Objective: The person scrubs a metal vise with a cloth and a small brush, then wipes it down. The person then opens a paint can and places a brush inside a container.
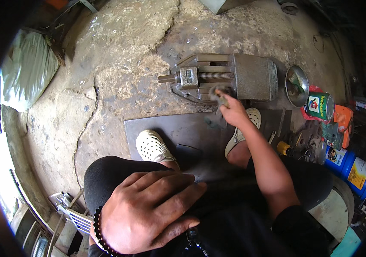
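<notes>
One wide floor (118,55) holds our big metal vise (255,77).
It looks heavy and stiff; we'd grab its base. A blue tub (356,172) and green tin (318,106) wear printed labels. Our left hand (142,210) bends, grip hidden; our right hand's (235,112) fingers clutch a dirty brush-like thing (218,93).

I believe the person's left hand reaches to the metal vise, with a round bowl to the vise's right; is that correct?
Not quite: the head view shows the right hand, not the left hand, reaching to the metal vise, with a round bowl to the vise's right.
</notes>
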`<state>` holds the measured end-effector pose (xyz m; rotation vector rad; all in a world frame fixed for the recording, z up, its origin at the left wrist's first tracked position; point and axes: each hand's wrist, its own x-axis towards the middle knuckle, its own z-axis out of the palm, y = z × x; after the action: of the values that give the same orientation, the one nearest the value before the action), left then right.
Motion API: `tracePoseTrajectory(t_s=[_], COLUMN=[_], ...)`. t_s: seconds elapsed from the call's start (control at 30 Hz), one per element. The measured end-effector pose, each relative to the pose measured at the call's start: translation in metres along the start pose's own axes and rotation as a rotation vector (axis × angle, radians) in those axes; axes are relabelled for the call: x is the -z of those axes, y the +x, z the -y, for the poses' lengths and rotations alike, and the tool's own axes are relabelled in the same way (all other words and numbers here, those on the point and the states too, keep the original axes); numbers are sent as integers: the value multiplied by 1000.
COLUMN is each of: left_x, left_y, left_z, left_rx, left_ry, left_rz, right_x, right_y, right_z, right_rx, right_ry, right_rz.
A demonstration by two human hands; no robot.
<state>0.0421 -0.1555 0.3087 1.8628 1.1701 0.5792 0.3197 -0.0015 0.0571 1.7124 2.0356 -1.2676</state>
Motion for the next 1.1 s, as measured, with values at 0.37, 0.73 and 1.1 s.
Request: tracePoseTrajectory(t_s=[0.37,0.73,1.1], left_x=[2,5,6], left_y=[-2,-8,-20], left_z=[0,2,6], left_rx=[-10,-2,-26], left_ry=[-12,-62,-82], left_rz=[-8,-16,-51], right_x=[-25,-80,-68], right_y=[21,-13,34], right_z=[35,37,38], right_rx=[53,65,-152], right_ry=[-362,-61,-125], right_rz=[211,-162,-346])
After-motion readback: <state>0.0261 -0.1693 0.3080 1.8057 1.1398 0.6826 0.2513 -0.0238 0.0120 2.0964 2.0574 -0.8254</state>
